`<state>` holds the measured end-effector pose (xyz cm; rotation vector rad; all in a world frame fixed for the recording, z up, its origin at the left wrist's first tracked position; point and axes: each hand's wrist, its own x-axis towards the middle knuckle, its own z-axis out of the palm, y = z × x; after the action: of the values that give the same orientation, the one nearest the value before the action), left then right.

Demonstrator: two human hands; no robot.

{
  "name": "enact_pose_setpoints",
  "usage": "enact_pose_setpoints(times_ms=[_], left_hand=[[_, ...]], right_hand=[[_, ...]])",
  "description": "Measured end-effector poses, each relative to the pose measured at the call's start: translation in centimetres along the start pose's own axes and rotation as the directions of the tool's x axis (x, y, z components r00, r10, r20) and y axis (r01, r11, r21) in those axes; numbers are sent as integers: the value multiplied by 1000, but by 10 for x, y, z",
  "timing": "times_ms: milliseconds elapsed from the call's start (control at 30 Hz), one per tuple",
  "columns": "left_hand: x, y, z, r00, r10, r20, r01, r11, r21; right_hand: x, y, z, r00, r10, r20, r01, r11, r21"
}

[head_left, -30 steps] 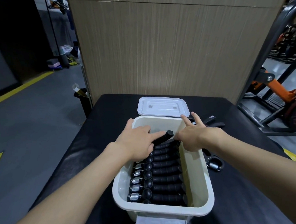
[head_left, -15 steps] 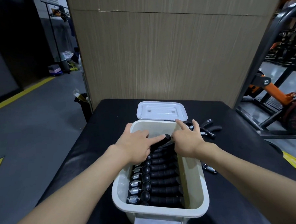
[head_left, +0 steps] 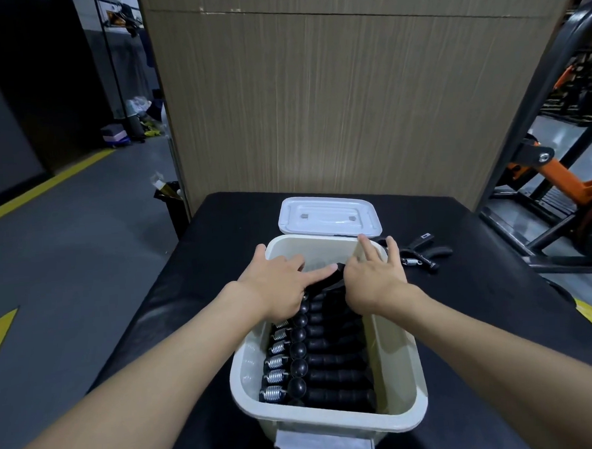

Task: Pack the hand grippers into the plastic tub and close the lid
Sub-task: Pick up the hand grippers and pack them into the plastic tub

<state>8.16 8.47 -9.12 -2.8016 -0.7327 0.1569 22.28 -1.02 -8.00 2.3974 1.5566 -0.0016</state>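
A person's left grip (head_left: 277, 283), fingers straight, and right grip (head_left: 373, 278), fingers spread and thumb hidden, rest on a tilted hand gripper (head_left: 326, 281) at the far end of a cream plastic tub (head_left: 332, 418). Nearer, a row of hand grippers (head_left: 329, 360) lies crosswise, springs left, black handles pointing right. The white lid (head_left: 328, 215) stands open behind. Loose grippers (head_left: 423, 252) lie toward the black surface's (head_left: 188, 298) far right edge, before a wood-grain panel (head_left: 332, 102) and orange gym equipment (head_left: 559, 176).
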Motion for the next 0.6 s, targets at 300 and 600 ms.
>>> enact_pose_setpoints(times_ms=[300,600], left_hand=[[3,1,-2,1000,-3,27,4,1000,-22],[4,-4,1,999,36,16,-34,993,-111]], right_hand=[[-3,-8,4,987,93,-129,-78,990,119],[0,-7,7,976,65,-207,-49,996,78]])
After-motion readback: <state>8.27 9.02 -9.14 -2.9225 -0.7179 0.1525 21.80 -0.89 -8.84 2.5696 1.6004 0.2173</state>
